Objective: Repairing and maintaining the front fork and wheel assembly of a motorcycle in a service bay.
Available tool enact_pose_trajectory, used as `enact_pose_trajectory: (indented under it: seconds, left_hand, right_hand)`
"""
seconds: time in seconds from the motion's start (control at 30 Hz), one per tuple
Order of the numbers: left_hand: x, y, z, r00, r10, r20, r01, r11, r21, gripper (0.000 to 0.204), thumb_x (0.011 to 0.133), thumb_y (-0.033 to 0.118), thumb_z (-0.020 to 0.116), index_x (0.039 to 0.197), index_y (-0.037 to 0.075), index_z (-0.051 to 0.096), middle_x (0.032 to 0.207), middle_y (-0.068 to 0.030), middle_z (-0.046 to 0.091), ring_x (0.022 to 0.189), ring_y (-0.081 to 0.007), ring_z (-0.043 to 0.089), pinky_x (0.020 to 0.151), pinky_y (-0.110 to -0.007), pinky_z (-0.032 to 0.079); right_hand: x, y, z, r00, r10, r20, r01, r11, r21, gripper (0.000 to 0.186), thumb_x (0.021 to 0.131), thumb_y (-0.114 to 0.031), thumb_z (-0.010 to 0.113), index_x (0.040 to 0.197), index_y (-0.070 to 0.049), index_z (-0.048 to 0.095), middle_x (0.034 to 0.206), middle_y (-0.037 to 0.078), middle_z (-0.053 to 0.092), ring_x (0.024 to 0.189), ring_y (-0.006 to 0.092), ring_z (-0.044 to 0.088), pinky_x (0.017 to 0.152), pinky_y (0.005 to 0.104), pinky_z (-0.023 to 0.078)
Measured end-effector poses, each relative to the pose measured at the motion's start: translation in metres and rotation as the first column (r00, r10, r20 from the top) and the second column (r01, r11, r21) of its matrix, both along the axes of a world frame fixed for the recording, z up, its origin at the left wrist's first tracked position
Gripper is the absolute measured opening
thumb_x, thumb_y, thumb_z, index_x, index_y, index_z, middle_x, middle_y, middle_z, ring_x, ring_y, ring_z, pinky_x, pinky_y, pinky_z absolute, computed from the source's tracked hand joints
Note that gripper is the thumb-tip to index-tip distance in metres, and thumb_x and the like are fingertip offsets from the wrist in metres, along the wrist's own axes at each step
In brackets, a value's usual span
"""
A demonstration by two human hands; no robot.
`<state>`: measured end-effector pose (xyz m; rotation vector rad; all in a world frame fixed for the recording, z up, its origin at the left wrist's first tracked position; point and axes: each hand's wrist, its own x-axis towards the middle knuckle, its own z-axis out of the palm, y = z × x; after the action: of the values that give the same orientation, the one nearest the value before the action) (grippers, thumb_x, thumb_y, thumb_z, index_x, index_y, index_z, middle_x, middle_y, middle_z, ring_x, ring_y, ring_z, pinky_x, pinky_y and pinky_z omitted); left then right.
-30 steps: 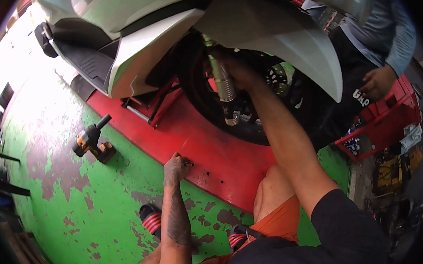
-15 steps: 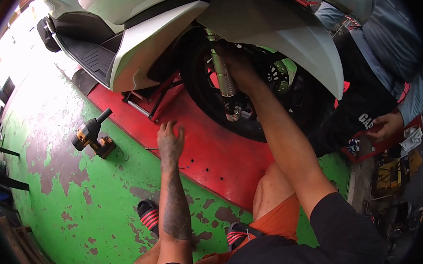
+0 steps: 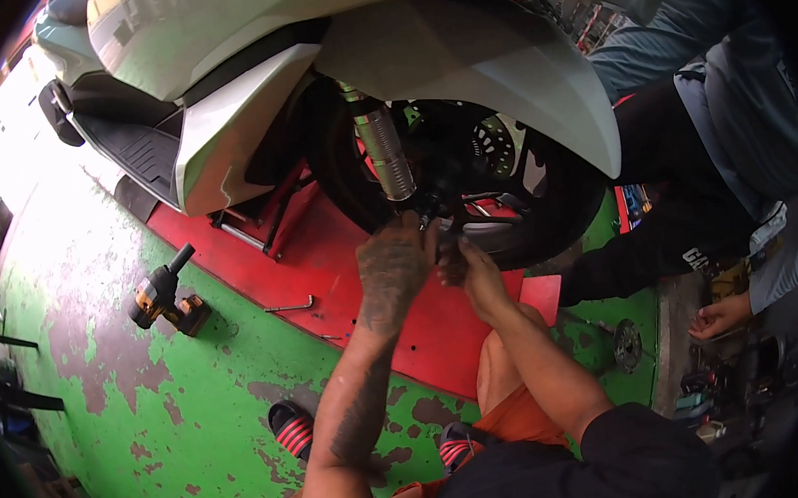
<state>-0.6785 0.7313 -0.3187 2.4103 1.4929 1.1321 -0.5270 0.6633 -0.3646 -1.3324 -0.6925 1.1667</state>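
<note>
A silver, ribbed shock absorber point(image 3: 385, 155) hangs tilted beside the black wheel point(image 3: 344, 183) of a white scooter. My left hand point(image 3: 393, 263) is closed around its dark lower end, which the fingers mostly cover. Just to the right, my right hand point(image 3: 475, 279) has its fingers curled close to the left one, in front of the wheel rim. Whatever the right fingers hold, if anything, is hidden. A brake disc point(image 3: 494, 145) shows behind, under the white fender point(image 3: 488, 67).
On the green floor at left stands a yellow-black cordless impact wrench point(image 3: 169, 293). A bent metal wrench point(image 3: 290, 306) lies at the edge of the red platform point(image 3: 405, 341). Another person's hand point(image 3: 720, 315) is at right, near a round metal piece point(image 3: 627, 346).
My left hand has risen from above the platform to the shock absorber's lower end. My right hand has come down from behind the shock absorber to beside the left. The view has shifted.
</note>
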Motion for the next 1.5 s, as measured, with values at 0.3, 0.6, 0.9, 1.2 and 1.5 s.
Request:
enact_pose_trajectory:
  seconds: [0.3, 0.6, 0.9, 1.2, 1.5]
  left_hand:
    - [-0.005, 0.01, -0.004, 0.977, -0.151, 0.149, 0.165, 0.983, -0.085, 0.034, 0.094, 0.036, 0.062, 0.077, 0.007, 0.058, 0.066, -0.01, 0.063, 0.059, -0.0287, 0.065, 0.052, -0.042, 0.05]
    - [0.009, -0.008, 0.032, 0.957, 0.056, -0.285, -0.056, 0.998, 0.009, 0.034, 0.09, 0.041, 0.066, 0.088, 0.008, 0.056, 0.079, -0.0089, 0.063, 0.072, -0.0267, 0.067, 0.06, -0.037, 0.055]
    - [0.024, 0.006, 0.039, 0.615, 0.214, -0.759, 0.069, 0.944, 0.322, 0.01, 0.082, 0.019, 0.06, 0.084, 0.011, 0.054, 0.076, -0.003, 0.056, 0.068, -0.0137, 0.061, 0.052, -0.024, 0.048]
    - [0.006, 0.019, 0.031, 0.681, 0.119, -0.723, 0.274, 0.873, 0.402, 0.011, 0.083, 0.02, 0.06, 0.079, 0.012, 0.054, 0.072, -0.0025, 0.056, 0.062, -0.0153, 0.062, 0.049, -0.026, 0.048]
    - [-0.011, 0.043, 0.039, 0.718, -0.168, -0.675, 0.479, 0.824, 0.304, 0.026, 0.091, 0.035, 0.063, 0.092, 0.009, 0.057, 0.072, -0.0086, 0.061, 0.06, -0.0232, 0.066, 0.049, -0.035, 0.052]
  right_hand:
    - [0.013, 0.038, -0.005, 0.993, -0.111, 0.042, 0.103, 0.983, 0.151, 0.039, 0.104, -0.041, 0.044, 0.108, -0.007, 0.062, 0.089, 0.004, 0.064, 0.081, 0.0132, 0.063, 0.072, 0.029, 0.051]
    - [0.011, 0.041, 0.001, 0.852, 0.152, -0.501, -0.154, 0.987, 0.038, 0.054, 0.098, -0.058, 0.048, 0.119, -0.01, 0.059, 0.105, 0.005, 0.066, 0.1, 0.0167, 0.062, 0.095, 0.0335, 0.047]
    - [-0.011, 0.08, 0.014, 0.801, 0.165, -0.575, -0.038, 0.973, 0.226, 0.075, 0.092, -0.073, 0.043, 0.131, -0.01, 0.054, 0.112, 0.004, 0.065, 0.103, 0.0167, 0.06, 0.091, 0.0329, 0.046]
    - [-0.015, 0.097, 0.01, 0.803, 0.235, -0.548, -0.094, 0.957, 0.274, 0.079, 0.087, -0.078, 0.047, 0.128, -0.01, 0.056, 0.101, 0.002, 0.063, 0.091, 0.0112, 0.061, 0.076, 0.0267, 0.049]
    - [-0.022, 0.1, 0.014, 0.757, 0.174, -0.63, -0.033, 0.973, 0.229, 0.077, 0.087, -0.076, 0.049, 0.121, -0.009, 0.06, 0.107, 0.005, 0.065, 0.096, 0.0161, 0.061, 0.083, 0.0316, 0.048]
